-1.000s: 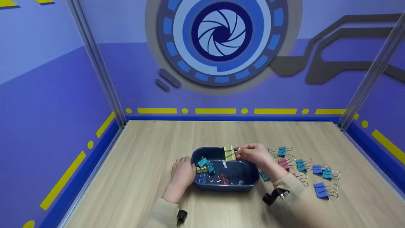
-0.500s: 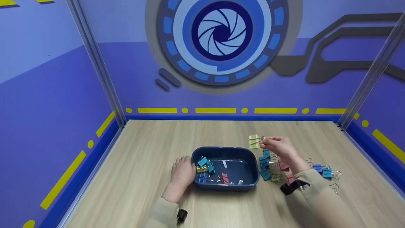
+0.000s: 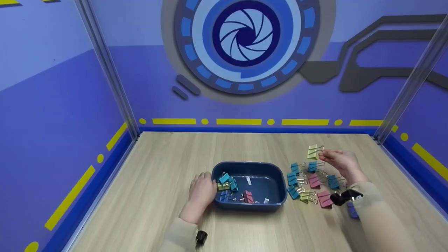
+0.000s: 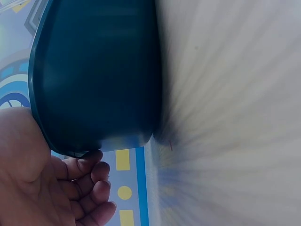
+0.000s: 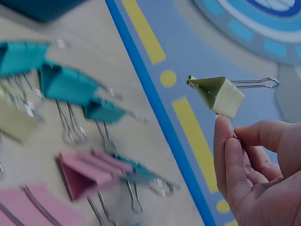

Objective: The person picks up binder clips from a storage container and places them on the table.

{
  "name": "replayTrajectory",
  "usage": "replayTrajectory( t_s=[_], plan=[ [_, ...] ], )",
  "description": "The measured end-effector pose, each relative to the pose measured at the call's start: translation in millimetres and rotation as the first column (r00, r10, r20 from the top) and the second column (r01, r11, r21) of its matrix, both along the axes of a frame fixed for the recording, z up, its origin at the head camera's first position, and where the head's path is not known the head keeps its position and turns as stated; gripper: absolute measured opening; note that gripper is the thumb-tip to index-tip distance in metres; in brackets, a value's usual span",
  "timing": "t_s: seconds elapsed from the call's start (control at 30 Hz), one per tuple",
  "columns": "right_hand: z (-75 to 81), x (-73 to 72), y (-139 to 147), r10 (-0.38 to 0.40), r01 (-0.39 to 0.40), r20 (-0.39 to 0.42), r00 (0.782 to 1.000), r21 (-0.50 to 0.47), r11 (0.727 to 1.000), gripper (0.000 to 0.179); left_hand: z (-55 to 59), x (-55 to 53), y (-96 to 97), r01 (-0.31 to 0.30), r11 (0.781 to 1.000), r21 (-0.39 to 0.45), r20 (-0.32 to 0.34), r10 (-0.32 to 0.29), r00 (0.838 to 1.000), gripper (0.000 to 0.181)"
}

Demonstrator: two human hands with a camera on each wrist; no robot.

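Note:
My right hand pinches a pale yellow binder clip by one wire handle, held up over the far end of the spread clips. In the right wrist view the yellow clip has its other handle sticking out sideways. My left hand rests against the left end of a dark blue plastic box. The left wrist view has the fingers loosely bent beside the box's corner. Inside the box lie teal clips, a gold clip, a blue clip and a red clip.
Right of the box, several binder clips lie spread on the wooden table: teal, pink, yellow and a purple-blue one partly under the right sleeve. Small white pieces lie in the box. Printed panels enclose the table.
My right hand has carried the yellow binder clip from above the box's far rim to the right, over the far end of the spread clips. The left hand and the box stay put.

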State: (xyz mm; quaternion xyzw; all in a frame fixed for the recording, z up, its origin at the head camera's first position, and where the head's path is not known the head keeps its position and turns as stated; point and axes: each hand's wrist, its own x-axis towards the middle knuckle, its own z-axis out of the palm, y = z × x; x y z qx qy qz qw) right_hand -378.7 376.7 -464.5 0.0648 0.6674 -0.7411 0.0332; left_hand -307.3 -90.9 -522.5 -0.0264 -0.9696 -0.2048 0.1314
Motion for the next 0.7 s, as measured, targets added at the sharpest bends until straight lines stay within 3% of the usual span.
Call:
replayTrajectory(
  t_s=[0.2,0.37,0.7],
  plan=[
    [-1.0,-2.2,26,-0.075,0.073,0.032,0.997,0.071,0.995,0.018,0.9,-1.1,0.2,-0.003,1.0,0.0,0.012,0.003,1.0,0.028],
    [-3.6,-1.1,41,-0.17,0.155,0.086,0.982,0.163,0.974,0.022,2.2,-1.3,0.3,-0.008,1.0,0.002,0.026,0.008,1.0,0.03],
    [-17.7,-2.2,57,-0.253,0.155,0.224,0.941,0.381,0.912,0.045,2.2,0.2,0.7,-0.002,1.0,0.015,0.026,0.002,1.0,0.028]
  ],
)
